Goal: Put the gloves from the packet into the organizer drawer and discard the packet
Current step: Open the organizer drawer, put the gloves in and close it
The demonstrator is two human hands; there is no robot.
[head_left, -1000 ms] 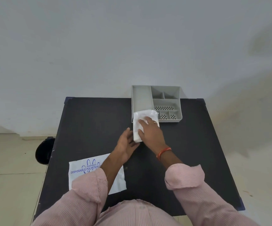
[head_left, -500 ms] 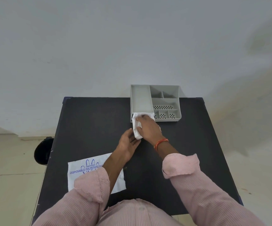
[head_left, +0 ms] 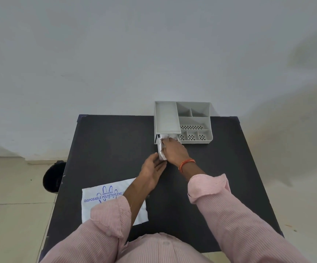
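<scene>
**Folded gloves at the mouth of the organizer drawer**

A white wad of gloves (head_left: 162, 151) lies just above the middle of the frame, its long axis running from the lower edge toward the upper edge of the picture. Its far end sits in the open drawer (head_left: 158, 138) at the front of the grey organizer (head_left: 182, 122); its near end hangs out over the black desk (head_left: 106, 145).

The right hand (head_left: 174, 151) lies palm down on top of the gloves, fingers stretched toward the drawer opening and pressing on the wad. Its forearm runs diagonally down to the lower right, with an orange band (head_left: 186, 164) at the wrist and a rolled-up pink striped sleeve (head_left: 210, 188).

The left hand (head_left: 153, 168) lies just below and to the left, fingers loosely spread, their tips touching the near end of the gloves without closing round it. Its forearm crosses over the flat white packet (head_left: 104, 202), which lies on the desk in the lower left of the frame with its blue lettering facing up. A black bin (head_left: 52, 176) stands on the floor at the desk's left edge.
</scene>
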